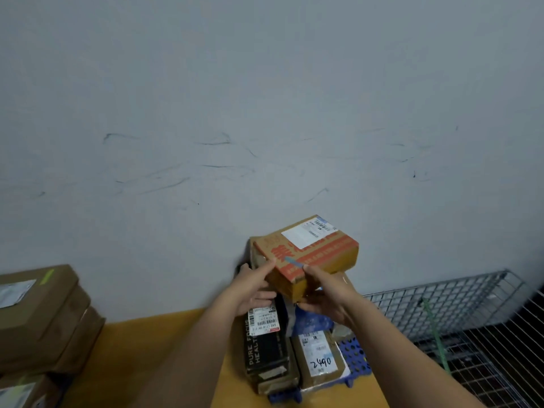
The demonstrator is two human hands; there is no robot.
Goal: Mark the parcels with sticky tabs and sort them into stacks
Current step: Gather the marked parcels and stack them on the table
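Curling round the near corners of the red-printed parcel [309, 254], thumbs on top, left hand [253, 287] and right hand [326, 293] hold it; blue tab [294, 262] beside the right thumb, black parcel [265, 346] below them.

A pale grey-blue wall [265, 98] fills most of the view, scuffed with thin dark streaks (thickest around mid-height). A yellow-orange table [153, 334] meets its base. At the right stands a silver wire-mesh cage [459, 295], dim inside.

Parcel sorting room: labelled cartons [41, 316] stacked, wire cage [459, 307], scuffed wall [206, 113].
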